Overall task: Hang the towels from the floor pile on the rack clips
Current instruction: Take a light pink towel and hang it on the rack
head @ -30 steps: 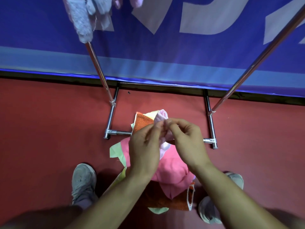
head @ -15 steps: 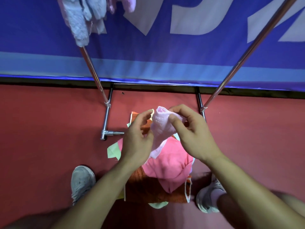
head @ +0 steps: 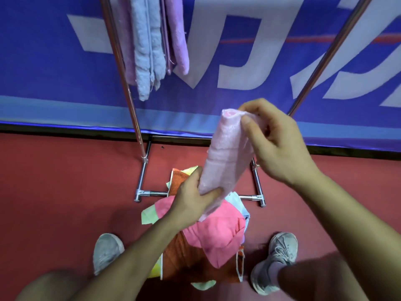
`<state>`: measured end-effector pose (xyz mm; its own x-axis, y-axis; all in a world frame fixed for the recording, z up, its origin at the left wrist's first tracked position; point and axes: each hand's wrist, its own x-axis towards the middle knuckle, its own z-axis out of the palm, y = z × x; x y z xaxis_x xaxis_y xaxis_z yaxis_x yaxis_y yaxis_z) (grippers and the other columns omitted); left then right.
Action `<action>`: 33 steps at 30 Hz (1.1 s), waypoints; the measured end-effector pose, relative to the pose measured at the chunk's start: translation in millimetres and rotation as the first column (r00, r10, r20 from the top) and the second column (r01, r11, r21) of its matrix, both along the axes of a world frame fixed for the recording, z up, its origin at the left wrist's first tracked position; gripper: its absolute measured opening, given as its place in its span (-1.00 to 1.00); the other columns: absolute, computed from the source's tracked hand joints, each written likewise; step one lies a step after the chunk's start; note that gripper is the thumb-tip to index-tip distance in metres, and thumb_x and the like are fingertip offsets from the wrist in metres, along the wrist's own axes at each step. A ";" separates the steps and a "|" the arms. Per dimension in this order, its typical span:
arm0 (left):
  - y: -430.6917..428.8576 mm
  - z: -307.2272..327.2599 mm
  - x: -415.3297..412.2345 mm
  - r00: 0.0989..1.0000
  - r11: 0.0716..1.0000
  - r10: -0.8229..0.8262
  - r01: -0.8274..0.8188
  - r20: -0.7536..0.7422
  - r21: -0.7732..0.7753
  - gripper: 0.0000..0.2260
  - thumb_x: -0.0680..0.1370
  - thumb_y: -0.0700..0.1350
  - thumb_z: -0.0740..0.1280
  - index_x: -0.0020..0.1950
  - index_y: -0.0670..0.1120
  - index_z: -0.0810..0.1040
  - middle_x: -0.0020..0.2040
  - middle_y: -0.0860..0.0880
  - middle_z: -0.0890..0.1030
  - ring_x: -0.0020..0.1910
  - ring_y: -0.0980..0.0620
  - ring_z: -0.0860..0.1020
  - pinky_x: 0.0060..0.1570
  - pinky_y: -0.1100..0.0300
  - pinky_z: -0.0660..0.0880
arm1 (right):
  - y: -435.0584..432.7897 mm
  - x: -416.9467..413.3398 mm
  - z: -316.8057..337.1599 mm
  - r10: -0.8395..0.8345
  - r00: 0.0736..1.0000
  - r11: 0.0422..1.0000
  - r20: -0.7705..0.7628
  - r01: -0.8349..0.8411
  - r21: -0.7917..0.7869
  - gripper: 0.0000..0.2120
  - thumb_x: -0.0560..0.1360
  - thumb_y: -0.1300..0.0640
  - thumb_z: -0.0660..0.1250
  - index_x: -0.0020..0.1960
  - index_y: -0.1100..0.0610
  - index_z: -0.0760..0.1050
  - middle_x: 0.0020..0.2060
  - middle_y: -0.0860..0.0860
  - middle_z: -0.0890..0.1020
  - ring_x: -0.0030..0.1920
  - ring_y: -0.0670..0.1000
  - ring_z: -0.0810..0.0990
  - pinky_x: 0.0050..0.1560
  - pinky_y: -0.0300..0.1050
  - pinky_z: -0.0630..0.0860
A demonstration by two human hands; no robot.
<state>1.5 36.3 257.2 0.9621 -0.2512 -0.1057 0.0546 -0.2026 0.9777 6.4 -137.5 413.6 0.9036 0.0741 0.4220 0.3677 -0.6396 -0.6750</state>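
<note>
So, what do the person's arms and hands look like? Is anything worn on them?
The left hand and right hand are bare: no glove, ring, watch or wristband is visible. Both forearms are bare too, with no sleeve showing down to the frame edge.

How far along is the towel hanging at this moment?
Done: a few hanging towels at the rack's upper left; their clips are out of frame. In hand: the pale pink towel, pinched at its top by the right hand and gripped lower down by the left hand, off the floor. Left: the floor pile, with a bright pink towel, an orange towel and others.
</note>
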 end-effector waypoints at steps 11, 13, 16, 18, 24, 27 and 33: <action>10.3 22.4 -22.3 0.998 0.981 -0.068 0.070 0.017 -0.183 -0.79 0.44 -0.18 0.52 0.04 -0.07 0.62 -0.07 0.07 0.74 -0.08 0.17 0.66 -0.07 0.25 0.57 | -29.8 7.7 72.6 -0.288 0.932 0.956 0.222 0.264 0.130 -0.85 0.61 0.10 0.23 0.06 0.08 0.57 -0.16 -0.18 0.59 -0.17 -0.25 0.50 -0.11 -0.32 0.45; 12.4 22.5 -21.0 0.996 0.977 -0.078 0.086 0.048 -0.193 -0.75 0.41 -0.07 0.52 0.06 -0.04 0.63 -0.03 0.05 0.73 -0.05 0.15 0.65 -0.03 0.23 0.58 | -46.0 9.4 62.3 -0.352 0.917 0.935 0.187 0.335 0.117 -0.81 0.60 0.07 0.22 0.07 0.11 0.56 -0.12 -0.11 0.61 -0.13 -0.11 0.54 -0.07 -0.17 0.50; 13.4 16.6 -17.4 0.992 0.986 -0.080 0.094 0.101 -0.140 -0.68 0.40 0.08 0.48 0.06 -0.06 0.64 -0.03 -0.05 0.71 -0.05 0.10 0.62 0.00 0.06 0.57 | -71.3 8.7 19.0 -0.483 0.875 0.875 0.035 0.484 -0.013 -0.80 0.62 0.06 0.20 0.13 0.10 0.54 -0.05 -0.05 0.62 -0.04 0.05 0.56 -0.07 -0.08 0.43; 12.8 9.5 -12.2 0.993 0.993 -0.072 0.080 0.094 -0.091 -0.61 0.38 0.14 0.47 0.06 -0.10 0.65 -0.07 -0.02 0.70 -0.08 0.10 0.60 0.00 -0.04 0.56 | -83.9 5.0 -22.2 -0.540 0.836 0.841 -0.101 0.530 -0.107 -0.81 0.63 0.06 0.22 0.13 0.10 0.53 -0.05 0.02 0.62 0.00 0.14 0.57 -0.09 -0.07 0.38; 7.5 -10.9 4.3 0.991 0.992 -0.126 0.125 0.051 0.018 -0.69 0.40 0.00 0.53 0.08 -0.09 0.68 0.02 0.01 0.74 0.02 0.10 0.67 0.09 0.08 0.59 | -88.6 -2.3 -116.4 -0.551 0.688 0.834 -0.472 0.434 -0.341 -0.86 0.59 0.07 0.24 0.01 0.08 0.55 -0.03 0.19 0.66 -0.01 0.28 0.58 -0.08 -0.02 0.42; 4.4 -13.6 9.9 0.981 0.981 -0.192 0.190 0.043 0.041 -0.84 0.50 -0.18 0.50 0.07 -0.11 0.68 0.00 -0.01 0.74 -0.02 0.13 0.66 0.02 0.16 0.56 | -93.0 -1.3 -142.8 -0.493 0.525 0.862 -0.694 0.187 -0.471 -0.83 0.46 0.02 0.27 -0.14 0.12 0.55 -0.16 0.18 0.64 -0.11 0.23 0.59 -0.13 -0.08 0.44; -1.1 -21.5 16.3 0.955 0.951 -0.296 0.297 -0.024 0.088 -0.72 0.41 0.05 0.49 -0.04 -0.14 0.66 -0.17 -0.02 0.67 -0.18 0.12 0.53 -0.13 0.00 0.50 | -44.3 -14.5 -155.6 0.108 0.724 0.994 -0.681 -0.084 0.068 -0.71 0.55 0.22 0.33 0.21 -0.06 0.52 0.14 -0.15 0.63 0.24 -0.09 0.58 0.28 -0.14 0.48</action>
<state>17.8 35.2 235.7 0.8445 -0.5141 -0.1501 -0.0115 -0.2976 0.9546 -8.1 -181.8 258.0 0.9368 0.1746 -0.3031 -0.1422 -0.6015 -0.7861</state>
